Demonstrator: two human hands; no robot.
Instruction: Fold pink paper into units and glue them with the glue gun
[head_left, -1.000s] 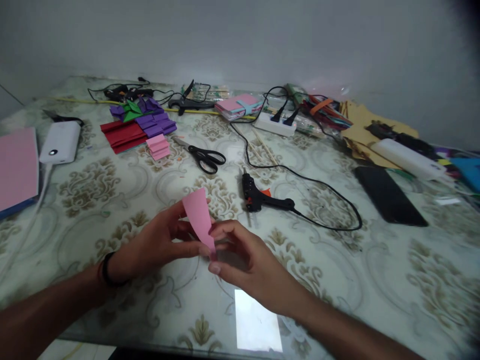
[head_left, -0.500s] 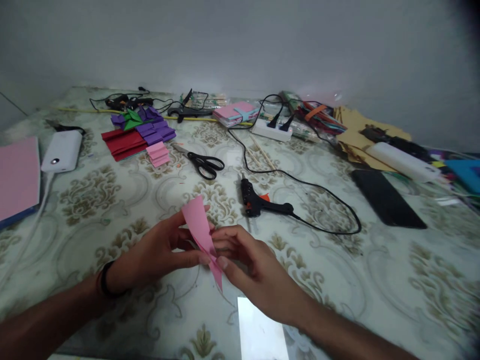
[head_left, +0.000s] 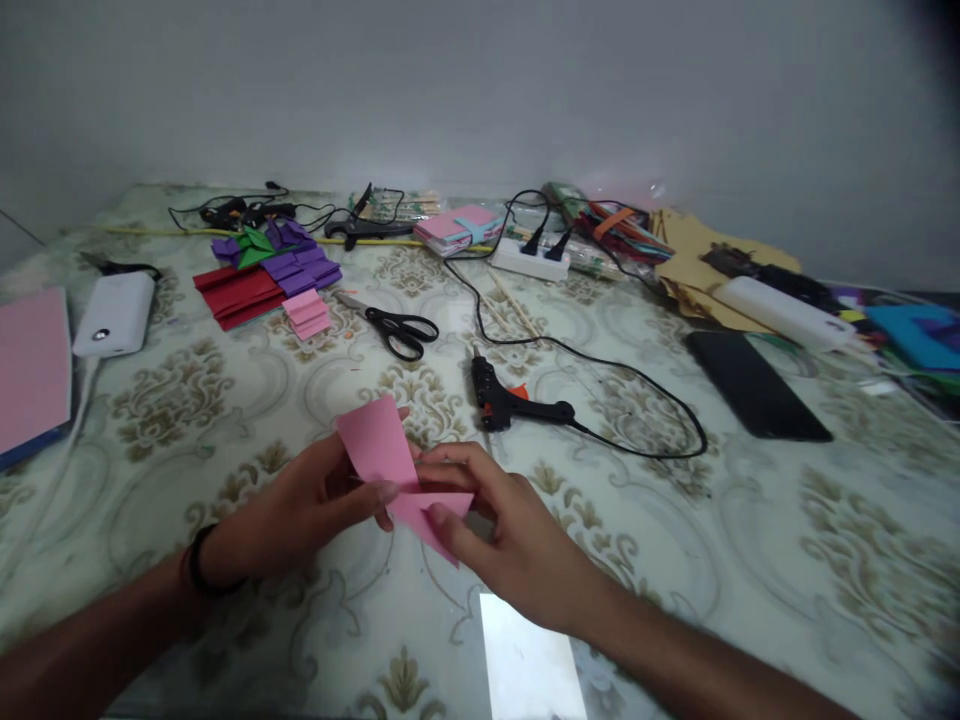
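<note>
A pink paper piece is held between my two hands above the table, near the lower middle of the view. My left hand pinches it from the left, its thumb on the front and its other fingers partly hidden behind. On the right, my right hand grips the lower part, thumb on the front. The paper is bent, with an upper panel and a lower flap angled to the right. A black glue gun and black-handled scissors lie beyond my hands.
Folded red paper, purple paper and small pink paper lie at the back left. A white power strip stands behind the glue gun. A black phone lies right, a white power bank left.
The pink paper has turned and spread, so more of its face and a right-pointing lower flap show. My left hand has shifted slightly left. The whole view has moved a little.
</note>
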